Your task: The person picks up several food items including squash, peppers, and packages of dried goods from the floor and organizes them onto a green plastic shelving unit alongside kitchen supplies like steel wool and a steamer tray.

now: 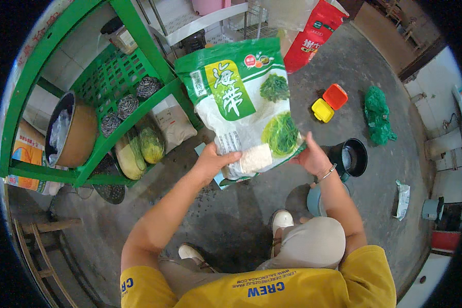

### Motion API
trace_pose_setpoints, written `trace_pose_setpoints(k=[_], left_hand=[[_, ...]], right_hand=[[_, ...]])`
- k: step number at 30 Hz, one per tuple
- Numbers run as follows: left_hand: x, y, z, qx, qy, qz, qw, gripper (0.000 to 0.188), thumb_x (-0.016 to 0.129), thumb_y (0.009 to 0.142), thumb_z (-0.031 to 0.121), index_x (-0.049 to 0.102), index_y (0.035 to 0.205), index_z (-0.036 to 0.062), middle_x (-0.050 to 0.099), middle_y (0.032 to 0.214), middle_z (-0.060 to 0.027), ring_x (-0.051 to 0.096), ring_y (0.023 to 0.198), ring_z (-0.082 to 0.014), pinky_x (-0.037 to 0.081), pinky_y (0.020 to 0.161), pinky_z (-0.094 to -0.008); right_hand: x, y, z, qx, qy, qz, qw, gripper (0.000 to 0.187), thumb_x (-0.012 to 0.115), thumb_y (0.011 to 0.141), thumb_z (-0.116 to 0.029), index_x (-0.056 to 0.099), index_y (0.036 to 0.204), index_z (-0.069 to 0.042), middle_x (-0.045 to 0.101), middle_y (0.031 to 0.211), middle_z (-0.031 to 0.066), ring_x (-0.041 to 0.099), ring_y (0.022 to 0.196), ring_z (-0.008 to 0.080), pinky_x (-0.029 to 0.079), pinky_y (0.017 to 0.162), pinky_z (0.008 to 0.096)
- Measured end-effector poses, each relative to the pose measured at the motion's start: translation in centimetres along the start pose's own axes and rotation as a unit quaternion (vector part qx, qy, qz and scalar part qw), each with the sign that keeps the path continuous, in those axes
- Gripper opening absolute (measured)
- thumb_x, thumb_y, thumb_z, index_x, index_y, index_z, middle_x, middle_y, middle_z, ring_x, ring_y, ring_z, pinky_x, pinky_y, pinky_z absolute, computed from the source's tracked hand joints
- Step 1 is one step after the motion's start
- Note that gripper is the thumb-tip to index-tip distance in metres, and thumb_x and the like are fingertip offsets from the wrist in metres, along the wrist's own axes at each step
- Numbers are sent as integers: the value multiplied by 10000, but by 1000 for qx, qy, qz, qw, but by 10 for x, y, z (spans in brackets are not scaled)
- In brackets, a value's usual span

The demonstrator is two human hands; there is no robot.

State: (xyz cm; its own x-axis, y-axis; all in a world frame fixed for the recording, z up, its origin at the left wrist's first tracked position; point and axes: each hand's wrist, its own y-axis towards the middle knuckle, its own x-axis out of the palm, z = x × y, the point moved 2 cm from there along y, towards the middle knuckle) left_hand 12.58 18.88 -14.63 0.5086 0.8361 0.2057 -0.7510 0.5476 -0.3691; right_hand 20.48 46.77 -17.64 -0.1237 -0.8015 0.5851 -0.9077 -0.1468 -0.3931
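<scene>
A large green and white plastic bag (251, 120) with pictures of green seaweed is held up in front of me, above the floor. My left hand (215, 163) grips its lower left edge, the thumb lying over the front. At the lower right corner, my right hand (313, 158) holds the bag with the thumb up along its side. The fingers of both hands are mostly hidden behind the bag. A pale patch sits low on its front; what is inside cannot be seen.
To the left, a green rack (165, 105) carries steel wool balls (128, 107) and a brown pot (82, 134); gourds (131, 156) lie below. A red bag (313, 38), red and yellow boxes (329, 102), a green plastic bag (378, 115) and a black bucket (358, 156) stand on the right-hand floor.
</scene>
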Motion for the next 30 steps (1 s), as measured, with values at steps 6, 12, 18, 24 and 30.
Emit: trace_pose_setpoints(k=[6,12,18,24,30], left_hand=[[-23,10,-14,-62,-11,-62,996,531,713,761,224,481,1193,22,595,1066,-52,561,973,-156,432,870,-312],[-42,-8,-4,-58,-76,-154,983,686,712,743,200,368,1309,21,514,1215,-80,493,1097,-198,356,967,-332],[-34,-5,-49,-66,170,-141,973,538,722,702,112,509,1182,-4,582,1126,-94,531,1035,-178,400,921,-314],[-29,-1,-31,-92,142,-150,974,573,736,652,59,508,1174,3,569,1146,-85,520,1066,-195,391,943,-341],[-26,-6,-23,-69,223,-182,955,534,738,645,62,536,1135,-4,600,1095,-84,547,1017,-189,409,918,-327]], right_hand=[[18,19,7,82,-159,-28,984,461,633,803,-237,493,1173,-2,600,1075,77,589,949,173,466,861,305],[50,18,-4,-53,-160,-30,985,480,710,735,-172,514,1143,-12,608,1038,92,608,859,176,508,746,308],[20,35,23,-2,-296,-1,955,514,725,723,-198,516,1154,-14,617,990,56,586,841,137,495,693,295],[-41,40,27,-95,-180,-39,978,511,496,873,-423,475,1207,-37,547,1147,34,510,1044,143,418,897,337],[-10,25,-53,-285,27,136,948,247,455,935,-241,545,1047,-40,600,1025,42,584,927,163,474,813,322]])
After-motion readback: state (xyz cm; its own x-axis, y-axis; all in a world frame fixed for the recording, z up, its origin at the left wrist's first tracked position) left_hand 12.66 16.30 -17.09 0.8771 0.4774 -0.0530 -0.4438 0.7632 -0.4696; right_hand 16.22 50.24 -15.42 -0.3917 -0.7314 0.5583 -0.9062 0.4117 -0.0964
